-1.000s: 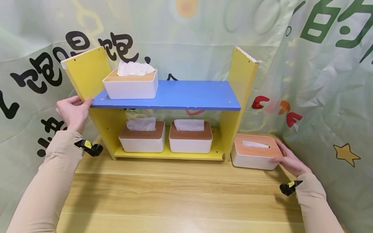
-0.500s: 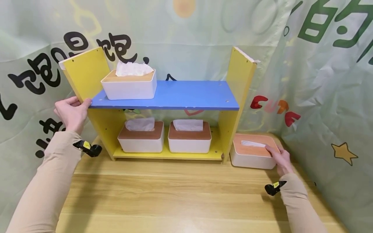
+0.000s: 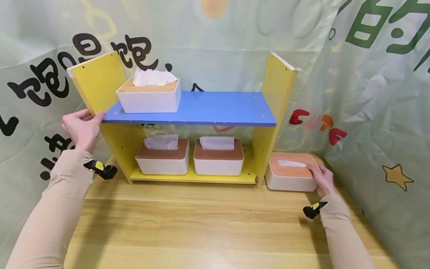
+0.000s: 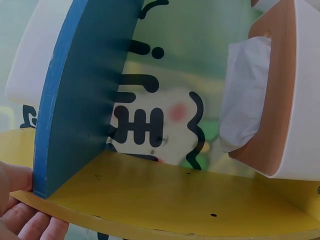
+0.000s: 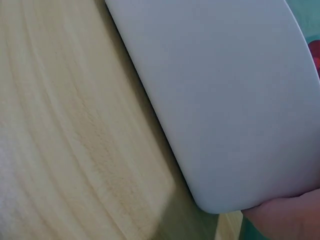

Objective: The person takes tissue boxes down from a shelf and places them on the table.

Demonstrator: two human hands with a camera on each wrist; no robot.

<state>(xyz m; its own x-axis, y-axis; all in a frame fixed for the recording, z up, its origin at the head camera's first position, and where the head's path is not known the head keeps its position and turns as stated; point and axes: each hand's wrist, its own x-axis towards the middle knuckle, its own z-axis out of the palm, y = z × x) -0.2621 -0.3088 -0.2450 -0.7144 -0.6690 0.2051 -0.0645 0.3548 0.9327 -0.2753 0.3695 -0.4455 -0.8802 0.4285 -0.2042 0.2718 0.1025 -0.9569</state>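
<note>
In the head view, my left hand grips the yellow side panel of a small shelf unit. Its thumb lies at the front corner of the blue board, and its fingers wrap the panel's edge in the left wrist view. On the table right of the unit sits a white tissue box with a wood-coloured lid and a low tissue in its slot. My right hand holds this box at its right end, one digit reaching over the lid to the tissue's tip; some fingers are hidden.
A tissue box stands at the left of the blue board. Two more, a left one and a right one, stand on the yellow bottom board. A printed cloth hangs behind and beside the wooden table.
My right hand has shifted left and up, from the box's front right corner onto its lid by the slot. The left hand keeps its grip, and the boxes stay in place.
</note>
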